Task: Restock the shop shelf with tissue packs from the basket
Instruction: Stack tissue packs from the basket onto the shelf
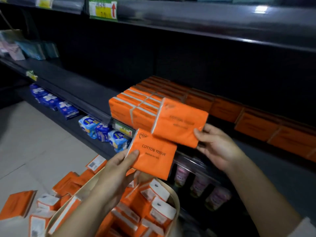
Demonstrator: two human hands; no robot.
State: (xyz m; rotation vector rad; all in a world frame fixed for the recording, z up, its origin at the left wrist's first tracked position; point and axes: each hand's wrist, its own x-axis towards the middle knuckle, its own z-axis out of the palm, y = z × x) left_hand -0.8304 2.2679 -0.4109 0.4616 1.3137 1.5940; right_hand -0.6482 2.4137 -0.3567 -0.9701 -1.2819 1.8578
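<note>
Many tissue packs (136,214), orange and white, fill the cream basket (177,200) at the bottom. Some loose packs (18,204) lie on the floor tiles to its left. Above the basket the left hand (116,170) grips the first pack (153,154), marked COTTON TISSUE, with the thumb on its front. A little higher, the right hand (217,146) holds the second pack (179,124) by its right end, against the front edge of the shelf (77,89). Behind it, stacked packs (135,106) of the same orange stand in rows on the shelf. Blue packs (51,100) lie lower, at the left.
</note>
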